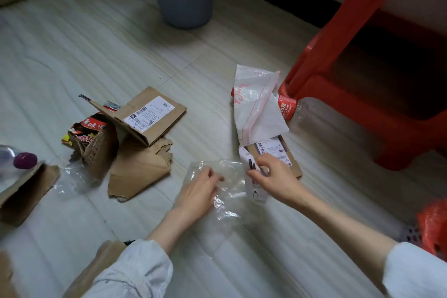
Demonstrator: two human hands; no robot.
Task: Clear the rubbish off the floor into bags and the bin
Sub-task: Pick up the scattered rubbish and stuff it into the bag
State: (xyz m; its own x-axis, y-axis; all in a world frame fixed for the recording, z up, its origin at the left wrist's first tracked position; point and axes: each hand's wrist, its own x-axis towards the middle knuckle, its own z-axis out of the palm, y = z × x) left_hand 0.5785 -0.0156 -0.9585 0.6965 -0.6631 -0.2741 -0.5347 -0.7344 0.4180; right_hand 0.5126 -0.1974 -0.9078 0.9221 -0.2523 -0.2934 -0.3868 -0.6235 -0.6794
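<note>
Both hands worked at a clear plastic bag [225, 191] lying on the floor [121, 38] near the person, at centre. The left hand [198, 189] had its fingers curled onto the film, apparently gripping it, while the right hand [271, 176] pinched the white printed slip [254, 186] at the bag's right edge, just over a small labelled carton [278, 152]. To do this step well, I judged the two hands should pull the thin film apart at its mouth, keeping a firm pinch, since such plastic slips and clings. Counted: one grey bin [183, 5] with a red liner stood far at centre, well apart from the hands; two flattened labelled cartons, the other one [150, 113] to the left; two torn brown cardboard pieces beside it; one snack wrapper [87, 128]; one zip bag [256, 101] lay partly over what looked like two bottles beside the red stool [362, 43]; one purple-capped bottle [17, 159] lay at far left.
</note>
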